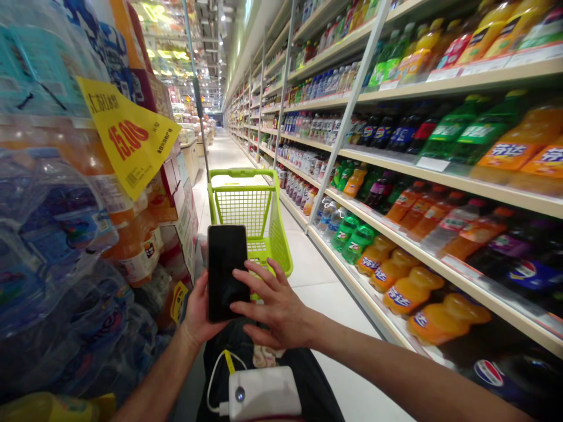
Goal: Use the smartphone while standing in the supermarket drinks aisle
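Note:
A black smartphone (223, 272) with a dark screen is held upright in front of me. My left hand (200, 313) is closed around its lower left edge. Fingers spread, my right hand (277, 308) hovers at the phone's right side, with fingertips over or touching the screen; I cannot tell which. Just beyond the phone stands a lime-green shopping basket cart (281, 234), its inside partly hidden by the phone and hand. Below my hands, a white power bank (266, 394) with a white cable rests against my dark clothing.
Shelves of bottled drinks (396, 287) line the right side. On the left, shrink-wrapped bottle packs (65, 234) are stacked close by, with a yellow price sign (127, 138) jutting out. A pale tiled aisle (226, 146) runs ahead between them.

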The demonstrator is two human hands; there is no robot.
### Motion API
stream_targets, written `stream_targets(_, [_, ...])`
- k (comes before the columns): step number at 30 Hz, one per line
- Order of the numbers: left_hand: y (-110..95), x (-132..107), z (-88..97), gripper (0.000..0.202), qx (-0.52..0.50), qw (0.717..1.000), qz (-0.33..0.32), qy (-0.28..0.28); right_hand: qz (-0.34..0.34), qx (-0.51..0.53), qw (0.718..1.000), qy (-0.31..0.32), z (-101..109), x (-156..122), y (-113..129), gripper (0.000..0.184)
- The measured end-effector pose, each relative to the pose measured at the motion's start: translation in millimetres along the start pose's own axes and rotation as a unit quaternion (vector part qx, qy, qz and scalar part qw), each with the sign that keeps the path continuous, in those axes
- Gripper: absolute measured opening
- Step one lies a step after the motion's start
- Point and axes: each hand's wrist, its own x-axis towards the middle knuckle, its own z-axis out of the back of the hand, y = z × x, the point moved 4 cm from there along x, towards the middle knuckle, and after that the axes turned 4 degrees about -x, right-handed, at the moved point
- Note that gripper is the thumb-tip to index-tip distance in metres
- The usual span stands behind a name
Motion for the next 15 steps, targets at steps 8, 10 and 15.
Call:
stream_targets(8, [0, -5, -8.7, 0.045, -0.023, 0.996, 0.013, 0.084, -0.024, 0.014, 0.999, -0.026, 9, -3, -3, 0.028])
stream_targets(10, [-1, -5, -7.3, 0.052, -0.023, 0.996, 0.013, 0.085, -0.035, 0.019, 0.999, -0.034, 12, -5, -3, 0.028])
stream_targets(15, [-5, -6, -5.3, 0.066, -0.003, 0.997, 0.007, 0.074, -0.044, 0.028, 0.998, -0.046, 15, -10, 0, 0.029])
